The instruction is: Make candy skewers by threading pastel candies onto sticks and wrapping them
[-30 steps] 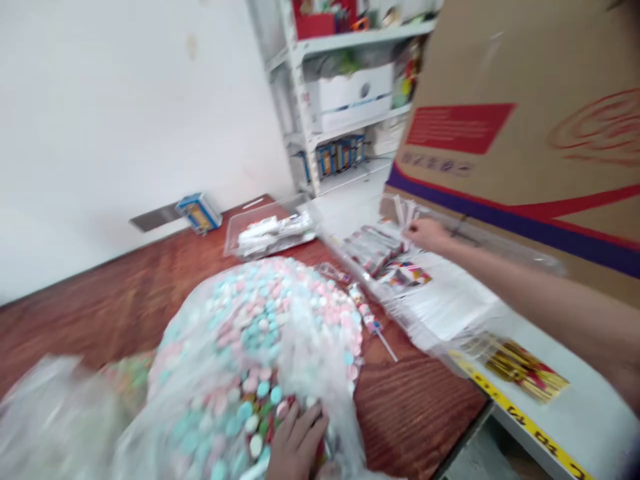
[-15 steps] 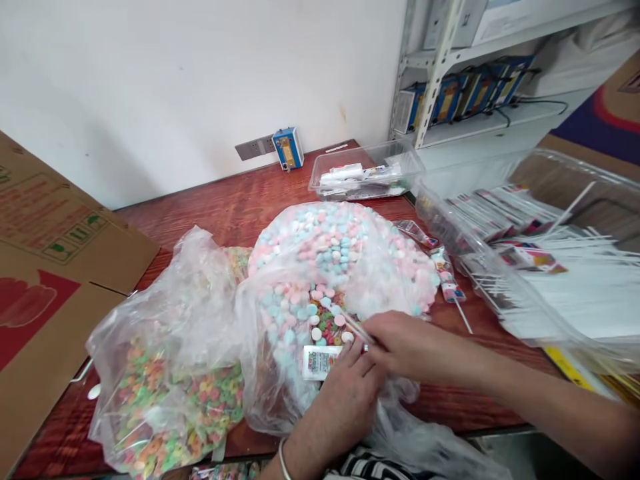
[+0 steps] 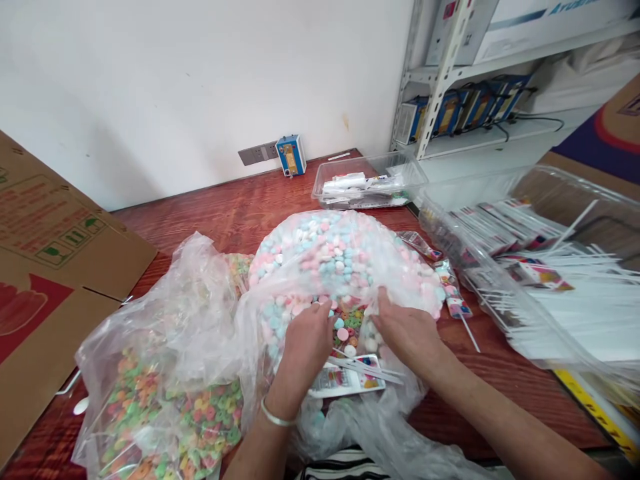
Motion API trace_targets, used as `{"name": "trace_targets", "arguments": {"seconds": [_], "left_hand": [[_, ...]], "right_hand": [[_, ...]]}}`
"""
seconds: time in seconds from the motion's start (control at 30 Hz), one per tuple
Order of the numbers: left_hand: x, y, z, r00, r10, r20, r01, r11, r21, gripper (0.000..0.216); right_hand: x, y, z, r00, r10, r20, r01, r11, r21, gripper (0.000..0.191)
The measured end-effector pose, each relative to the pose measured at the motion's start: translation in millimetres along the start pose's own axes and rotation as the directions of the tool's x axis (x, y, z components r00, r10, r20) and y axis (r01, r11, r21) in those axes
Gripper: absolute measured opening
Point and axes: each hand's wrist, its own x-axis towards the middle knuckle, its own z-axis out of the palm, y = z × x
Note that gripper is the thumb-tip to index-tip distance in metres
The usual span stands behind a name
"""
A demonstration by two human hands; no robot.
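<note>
A large clear plastic bag (image 3: 345,257) full of pink, blue and white round candies lies in the middle of the red-brown table (image 3: 210,207). Both my hands reach into its open mouth. My left hand (image 3: 306,343) curls its fingers down among the candies. My right hand (image 3: 403,330) does the same on the right side; what its fingers hold is hidden. Between my wrists lie small printed sleeves with white sticks (image 3: 357,373).
A second bag of multicoloured ring candies (image 3: 160,400) lies at the left, beside cardboard boxes (image 3: 45,267). A clear bin of white sticks and packets (image 3: 545,267) stands at the right, a small clear tray (image 3: 367,180) behind, metal shelves (image 3: 475,87) beyond.
My right hand came back from the stick bin to the candy bag. The printed sleeves with sticks now lie down between my wrists, and both hands have moved forward into the candies.
</note>
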Motion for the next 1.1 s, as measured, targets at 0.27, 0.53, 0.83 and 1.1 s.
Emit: {"name": "trace_targets", "arguments": {"seconds": [0.27, 0.53, 0.83, 1.1], "left_hand": [[81, -8, -3, 0.985, -0.174, -0.024, 0.159, 0.943, -0.293, 0.048], [75, -4, -2, 0.992, -0.121, 0.025, 0.120, 0.890, -0.441, 0.041], [4, -18, -4, 0.976, -0.219, 0.008, 0.171, 0.743, -0.647, 0.036], [-10, -26, -3, 0.950, -0.311, -0.041, 0.186, 0.662, -0.726, 0.037]], "right_hand": [[-4, 67, -8, 0.928, 0.358, -0.104, -0.360, 0.933, 0.000, 0.044], [-7, 10, -10, 0.836, -0.395, -0.380, 0.463, 0.881, 0.101, 0.020], [-18, 0, 12, 0.843, -0.508, -0.176, 0.527, 0.846, 0.082, 0.010], [-29, -28, 39, 0.872, -0.467, -0.148, 0.484, 0.867, 0.115, 0.013]]}}
